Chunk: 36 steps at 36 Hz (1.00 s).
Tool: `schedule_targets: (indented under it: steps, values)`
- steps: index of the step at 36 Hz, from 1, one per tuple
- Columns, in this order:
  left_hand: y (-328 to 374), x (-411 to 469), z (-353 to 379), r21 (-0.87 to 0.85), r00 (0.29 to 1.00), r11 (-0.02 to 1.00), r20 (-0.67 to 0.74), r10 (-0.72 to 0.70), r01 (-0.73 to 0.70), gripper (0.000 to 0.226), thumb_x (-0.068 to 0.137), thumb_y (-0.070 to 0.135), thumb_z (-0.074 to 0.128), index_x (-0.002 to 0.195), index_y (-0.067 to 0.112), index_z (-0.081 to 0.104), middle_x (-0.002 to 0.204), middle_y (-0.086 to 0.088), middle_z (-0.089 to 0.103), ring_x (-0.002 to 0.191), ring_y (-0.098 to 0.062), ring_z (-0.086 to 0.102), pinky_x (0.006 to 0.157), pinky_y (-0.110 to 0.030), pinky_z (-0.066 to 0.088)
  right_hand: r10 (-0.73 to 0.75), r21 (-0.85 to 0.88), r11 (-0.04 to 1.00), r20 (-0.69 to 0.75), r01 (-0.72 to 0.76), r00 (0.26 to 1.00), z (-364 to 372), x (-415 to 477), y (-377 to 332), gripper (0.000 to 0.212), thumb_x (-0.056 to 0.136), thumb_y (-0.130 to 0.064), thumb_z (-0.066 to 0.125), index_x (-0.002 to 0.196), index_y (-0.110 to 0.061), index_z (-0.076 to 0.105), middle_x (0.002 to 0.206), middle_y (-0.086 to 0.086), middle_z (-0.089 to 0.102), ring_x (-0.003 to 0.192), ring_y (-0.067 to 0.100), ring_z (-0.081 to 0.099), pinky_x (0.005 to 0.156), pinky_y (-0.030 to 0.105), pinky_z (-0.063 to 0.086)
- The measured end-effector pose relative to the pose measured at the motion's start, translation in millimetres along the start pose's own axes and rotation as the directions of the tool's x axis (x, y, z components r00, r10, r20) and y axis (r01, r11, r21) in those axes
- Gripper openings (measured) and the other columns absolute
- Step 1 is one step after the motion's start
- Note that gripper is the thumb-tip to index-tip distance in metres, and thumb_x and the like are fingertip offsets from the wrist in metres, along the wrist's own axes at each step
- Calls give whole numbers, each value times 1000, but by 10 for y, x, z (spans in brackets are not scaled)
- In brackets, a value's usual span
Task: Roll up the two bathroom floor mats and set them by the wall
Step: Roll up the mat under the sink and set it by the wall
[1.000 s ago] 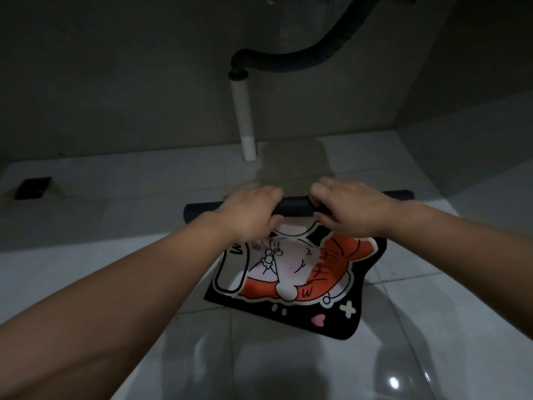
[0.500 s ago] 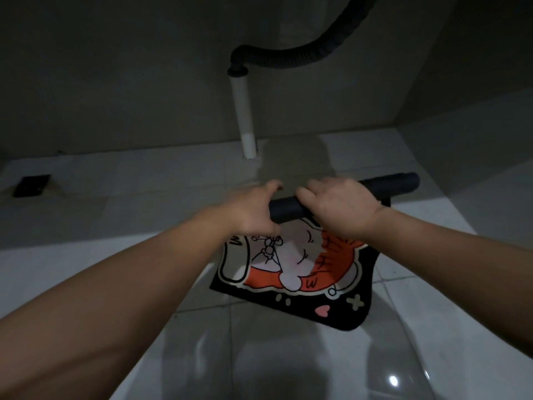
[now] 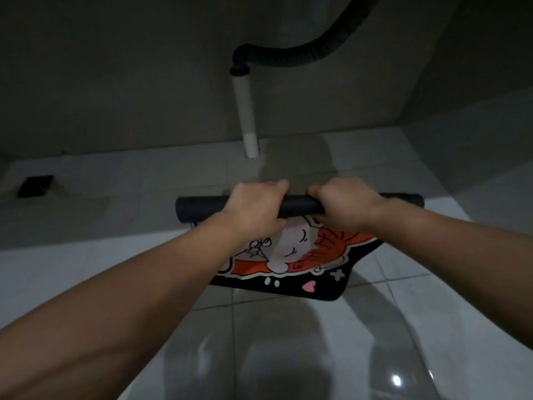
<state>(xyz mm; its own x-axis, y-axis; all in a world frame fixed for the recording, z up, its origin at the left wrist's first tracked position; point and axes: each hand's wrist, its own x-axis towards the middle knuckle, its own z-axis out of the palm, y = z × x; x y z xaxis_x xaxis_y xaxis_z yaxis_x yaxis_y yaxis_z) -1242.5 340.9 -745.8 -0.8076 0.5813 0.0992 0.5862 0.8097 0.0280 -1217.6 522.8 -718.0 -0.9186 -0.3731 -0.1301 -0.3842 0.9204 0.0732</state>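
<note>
One floor mat (image 3: 302,264) is half rolled: black, with an orange and white cartoon print. Its rolled part forms a dark tube (image 3: 199,207) running left to right, and the flat rest hangs toward me over the tiles. My left hand (image 3: 253,209) grips the tube left of its middle. My right hand (image 3: 343,206) grips it just to the right, fingers curled over the top. The roll looks lifted slightly off the floor. No second mat is in view.
A white drain pipe (image 3: 248,119) with a black corrugated hose (image 3: 302,57) stands against the far wall (image 3: 115,82). A dark floor drain (image 3: 36,186) sits at the far left. Glossy white tiles (image 3: 288,356) lie below, and a side wall (image 3: 476,67) closes the right.
The roll tilted up on its right end, then levelled again. Less of the printed flat part shows now, and both hands stayed on the tube.
</note>
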Motion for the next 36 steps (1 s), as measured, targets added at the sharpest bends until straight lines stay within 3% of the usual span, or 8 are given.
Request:
schedule_targets:
  steps: [4, 7, 11, 18, 24, 27, 31, 36]
  values:
    - [-86, 23, 4, -281, 947, 947, 316, -62, 156, 46, 73, 32, 71, 112, 19, 51, 98, -4, 64, 87, -25, 63, 70, -33, 52, -219, -305, 944, -296, 125, 930, 157, -40, 14, 20, 72, -16, 66, 88, -14, 54, 72, 4, 58, 57, 25, 56, 46, 26, 25]
    - [-71, 4, 16, -269, 963, 950, 255, -89, 159, 26, 78, 24, 66, 101, 18, 56, 92, -5, 64, 85, -25, 63, 64, -30, 48, -231, -294, 948, -369, 122, 900, 211, 2, 17, 24, 71, -22, 69, 89, -11, 58, 73, 9, 59, 60, 30, 57, 52, 33, 40]
    - [-54, -52, 35, -11, 996, 996, 21, -84, 84, 24, 86, 26, 58, 108, 19, 51, 99, -5, 64, 88, -26, 63, 62, -30, 39, -111, -143, 986, -194, 84, 975, 128, 38, -14, 44, 77, -44, 58, 113, -19, 53, 95, 7, 58, 85, 28, 58, 70, 36, 47]
    - [-29, -78, 64, 102, 988, 995, -152, 20, -5, 30, 86, 34, 60, 108, 18, 47, 106, -2, 60, 91, -23, 59, 63, -30, 36, 49, 251, 964, 145, -85, 988, -107, 42, 53, 25, 75, -39, 66, 96, -31, 56, 81, -5, 60, 74, 17, 58, 61, 30, 45]
    - [-85, -32, 56, -118, 992, 990, 105, -63, 75, 32, 76, 37, 65, 100, 20, 52, 95, -3, 64, 87, -25, 62, 66, -32, 48, -177, -284, 953, -239, 106, 955, 84, -61, 4, 16, 80, -18, 59, 94, -14, 54, 78, 4, 59, 63, 26, 56, 51, 32, 38]
    - [-97, -59, 63, -227, 985, 967, 157, -77, 112, 28, 77, 29, 66, 99, 19, 53, 92, -4, 64, 85, -25, 62, 61, -28, 42, -250, -338, 932, -339, 130, 907, 155, -38, 6, 17, 74, -16, 66, 88, -12, 58, 74, 7, 59, 59, 29, 56, 52, 34, 43]
    - [-156, -107, 80, -78, 998, 996, 48, -41, 45, 26, 80, 20, 60, 106, 19, 52, 98, -5, 64, 87, -26, 62, 61, -29, 38, -144, -175, 978, -152, 117, 978, 62, -19, -47, 39, 79, -40, 60, 111, -21, 52, 92, 3, 59, 81, 27, 60, 59, 30, 36]
    - [-220, -148, 68, 29, 995, 1000, -103, 14, -11, 22, 81, 18, 58, 102, 18, 52, 99, -1, 63, 88, -25, 62, 61, -31, 37, -15, 222, 975, 171, -24, 985, -93, -24, 40, 24, 79, -44, 63, 97, -31, 54, 75, -7, 57, 72, 18, 58, 59, 31, 43]
